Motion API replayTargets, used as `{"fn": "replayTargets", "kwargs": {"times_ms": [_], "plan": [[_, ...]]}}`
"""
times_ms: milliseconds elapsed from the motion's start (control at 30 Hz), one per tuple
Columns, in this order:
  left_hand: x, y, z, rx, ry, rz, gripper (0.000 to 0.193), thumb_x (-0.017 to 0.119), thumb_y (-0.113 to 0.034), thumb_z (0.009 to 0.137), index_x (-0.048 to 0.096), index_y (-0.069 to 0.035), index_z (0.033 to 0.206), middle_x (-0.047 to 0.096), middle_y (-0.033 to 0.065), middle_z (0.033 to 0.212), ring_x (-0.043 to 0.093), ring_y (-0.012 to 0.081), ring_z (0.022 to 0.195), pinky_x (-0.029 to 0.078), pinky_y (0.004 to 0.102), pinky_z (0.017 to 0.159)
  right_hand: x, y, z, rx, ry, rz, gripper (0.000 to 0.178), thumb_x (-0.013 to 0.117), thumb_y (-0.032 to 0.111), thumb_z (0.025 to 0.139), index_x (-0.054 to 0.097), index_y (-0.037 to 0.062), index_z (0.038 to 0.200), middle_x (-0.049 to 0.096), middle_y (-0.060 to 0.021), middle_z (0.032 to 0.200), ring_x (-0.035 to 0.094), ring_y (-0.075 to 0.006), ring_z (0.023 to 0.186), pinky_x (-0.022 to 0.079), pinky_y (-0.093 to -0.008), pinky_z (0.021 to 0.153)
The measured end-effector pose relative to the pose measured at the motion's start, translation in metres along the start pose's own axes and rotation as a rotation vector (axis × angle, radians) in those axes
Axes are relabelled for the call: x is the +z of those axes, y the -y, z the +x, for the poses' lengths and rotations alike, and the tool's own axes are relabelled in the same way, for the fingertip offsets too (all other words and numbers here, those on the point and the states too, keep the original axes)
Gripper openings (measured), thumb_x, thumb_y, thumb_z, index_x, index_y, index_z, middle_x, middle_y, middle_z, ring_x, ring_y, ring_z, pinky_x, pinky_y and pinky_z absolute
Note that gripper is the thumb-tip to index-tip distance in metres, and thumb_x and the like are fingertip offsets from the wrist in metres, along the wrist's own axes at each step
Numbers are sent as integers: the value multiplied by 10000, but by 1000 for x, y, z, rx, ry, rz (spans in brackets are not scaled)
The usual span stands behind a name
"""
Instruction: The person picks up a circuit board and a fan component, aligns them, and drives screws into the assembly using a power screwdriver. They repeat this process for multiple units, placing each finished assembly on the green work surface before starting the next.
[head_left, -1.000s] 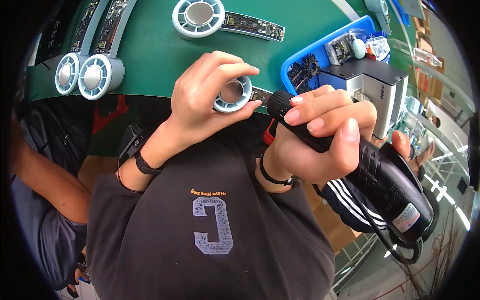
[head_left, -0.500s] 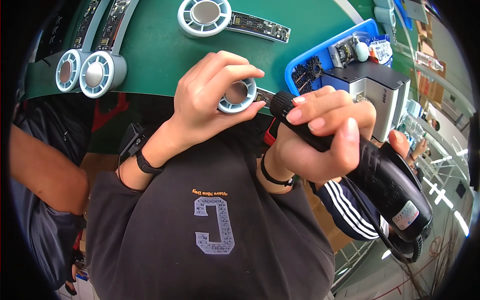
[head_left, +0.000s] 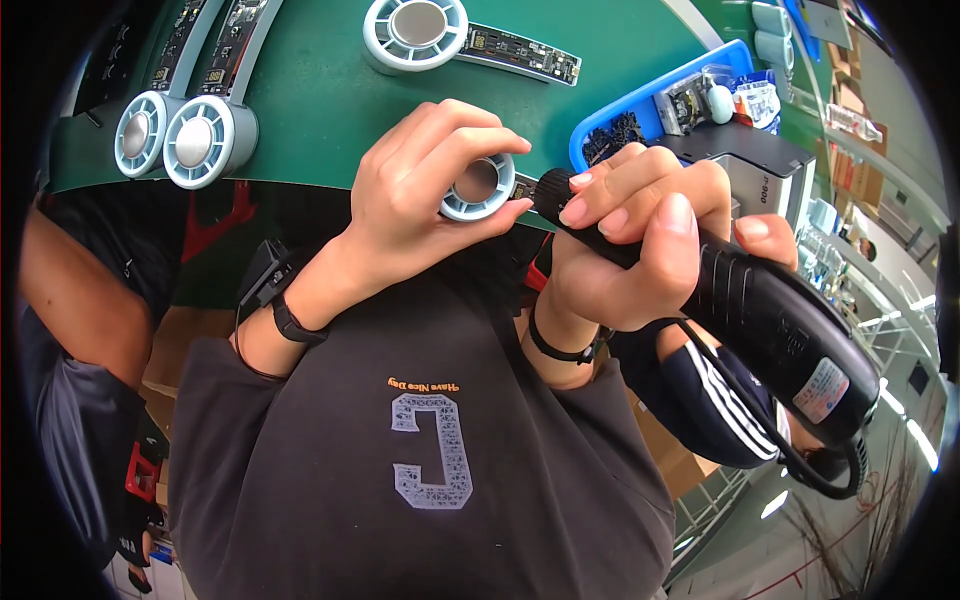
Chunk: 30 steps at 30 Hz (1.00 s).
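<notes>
My left hand (head_left: 408, 190) is wrapped round the pale blue, spoked head of a device (head_left: 476, 186) with a metal disc in its middle. A handle with a bare circuit board sticks out to the right of that head. My right hand (head_left: 650, 235) grips a black corded electric screwdriver (head_left: 785, 320), its ribbed nose over the circuit board. The nose hides the tip, so I cannot tell whether it touches a screw. Farther back lies a similar device (head_left: 415, 25) with its board exposed.
Two more such devices (head_left: 205, 142) lie side by side at the far left of the green table (head_left: 310, 100). A blue tray (head_left: 655, 85) at the right holds small black parts and packets. Next to it stands a grey-black box (head_left: 745, 160). People sit on both sides.
The screwdriver has shifted a little to the left, its nose closer to the device's head, and its rear end has dropped slightly. My left hand keeps its hold.
</notes>
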<state>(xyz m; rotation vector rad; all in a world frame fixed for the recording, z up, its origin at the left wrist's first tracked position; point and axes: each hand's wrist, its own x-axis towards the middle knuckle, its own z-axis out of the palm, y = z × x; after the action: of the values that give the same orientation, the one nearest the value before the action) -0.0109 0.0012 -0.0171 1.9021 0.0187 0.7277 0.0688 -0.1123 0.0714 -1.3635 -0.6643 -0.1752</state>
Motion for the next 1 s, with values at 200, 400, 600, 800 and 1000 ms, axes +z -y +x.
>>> {"fn": "replayTargets", "kwargs": {"times_ms": [200, 400, 600, 800, 1000], "plan": [[1, 2, 0, 4, -10, -3, 482, 951, -134, 699, 726, -94, 1124, 687, 52, 1028, 673, 262, 853, 548, 368, 696, 1, -7, 1, 32, -43, 21, 417, 485, 64, 929, 352, 147, 1316, 464, -78, 628, 476, -199, 398, 492, -355, 430], [1, -1, 3, -4, 18, -23, 484, 950, -123, 701, 723, -81, 1127, 690, 77, 1041, 688, 270, 884, 564, 370, 726, -4, -4, 2, 45, -21, 86, 448, 531, 45, 927, 353, 159, 1322, 483, -85, 643, 499, -201, 431, 517, -368, 448], [2, 1, 2, -19, 23, -57, 495, 958, -73, 714, 711, -56, 1143, 692, 114, 1087, 711, 260, 917, 584, 364, 752, -14, -9, -9, -99, 58, 8, 452, 567, 53, 945, 352, 153, 1329, 515, -89, 682, 552, -211, 488, 547, -380, 477], [4, -5, 6, 28, 66, 0, 554, 981, -43, 698, 690, -46, 1170, 690, 123, 1098, 710, 255, 909, 585, 355, 742, -71, 38, 10, -205, -396, -46, 346, 536, 183, 975, 393, 90, 1276, 467, -24, 659, 537, -181, 460, 531, -330, 491], [5, -1, 4, 54, 90, 9, 594, 990, -34, 686, 675, -42, 1189, 690, 136, 1103, 707, 255, 920, 589, 355, 756, -134, 28, 41, -311, -520, -286, 305, 545, 174, 951, 418, 20, 1183, 452, -32, 632, 513, -176, 430, 507, -305, 473]]}}
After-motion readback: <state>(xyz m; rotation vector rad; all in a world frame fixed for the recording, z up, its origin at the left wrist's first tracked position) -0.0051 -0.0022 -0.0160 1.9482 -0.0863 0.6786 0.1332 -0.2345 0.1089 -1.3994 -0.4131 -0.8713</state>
